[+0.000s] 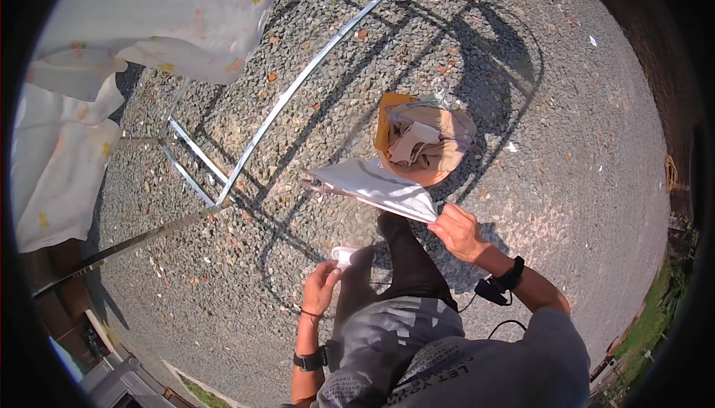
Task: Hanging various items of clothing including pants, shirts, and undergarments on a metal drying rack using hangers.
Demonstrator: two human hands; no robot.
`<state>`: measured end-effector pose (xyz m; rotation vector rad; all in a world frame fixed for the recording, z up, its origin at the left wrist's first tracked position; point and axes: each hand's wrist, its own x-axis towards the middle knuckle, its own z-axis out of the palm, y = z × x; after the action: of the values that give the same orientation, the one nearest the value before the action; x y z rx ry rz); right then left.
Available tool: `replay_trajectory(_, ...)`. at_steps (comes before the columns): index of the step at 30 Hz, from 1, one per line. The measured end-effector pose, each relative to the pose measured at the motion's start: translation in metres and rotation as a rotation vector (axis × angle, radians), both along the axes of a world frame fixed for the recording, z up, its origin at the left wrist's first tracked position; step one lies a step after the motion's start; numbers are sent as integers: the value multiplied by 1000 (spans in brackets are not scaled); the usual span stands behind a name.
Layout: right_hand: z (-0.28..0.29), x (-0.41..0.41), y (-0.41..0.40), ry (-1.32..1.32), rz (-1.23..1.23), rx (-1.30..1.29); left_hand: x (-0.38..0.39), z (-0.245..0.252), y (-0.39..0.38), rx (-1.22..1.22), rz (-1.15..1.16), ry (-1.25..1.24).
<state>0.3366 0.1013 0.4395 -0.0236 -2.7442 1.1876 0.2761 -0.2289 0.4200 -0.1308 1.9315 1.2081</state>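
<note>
My right hand (459, 232) is closed on the corner of a white cloth (380, 184), which stretches out to the left with a pinkish edge and strap-like ends. Just beyond that cloth a round basket (427, 170) sits on the gravel, holding beige cloths (413, 143) and some hangers (441, 98); something mustard-yellow (391, 120) lies at its left rim. My left hand (319, 291) is lower and further left, near my leg. Its fingertips touch a small white and pink item (343, 256), perhaps a slipper or a clip; whether they grip it is unclear.
A metal drying frame (290, 92) spans the upper left, with a pale floral sheet (184, 22) hanging beside it. A dark pole (151, 235) runs out leftward from the frame's lower corner. Grey gravel (570, 145) covers the ground, crossed by shadows.
</note>
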Motion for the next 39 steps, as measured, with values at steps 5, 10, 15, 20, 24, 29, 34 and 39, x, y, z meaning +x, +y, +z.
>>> replay_trajectory(5, 57, -8, -86, 19, 65, -85, 38, 3, -98, 61, 90, 77)
replay_trajectory(10, 114, -11, -182, 97, 113, -106, 98, 9, -202, 3, 227, 222)
replay_trajectory(15, 146, 9, -268, 85, 226, -281, 165, -14, -282, 24, 360, 264)
replay_trajectory(20, 170, 4, -343, -69, 313, -687, 216, -46, -334, 47, 507, 349)
replay_trajectory(24, 213, -18, -397, -113, 398, -892, 236, -60, -349, -10, 544, 308)
replay_trajectory(29, 275, -77, -455, 52, 598, -818, 252, -91, -358, 117, 601, 417)
replay_trajectory(34, 329, -147, -501, 249, 652, -801, 251, -39, -348, 163, 843, 293)
replay_trajectory(39, 384, -193, -545, 378, 607, -768, 271, -50, -340, 239, 1073, 247)
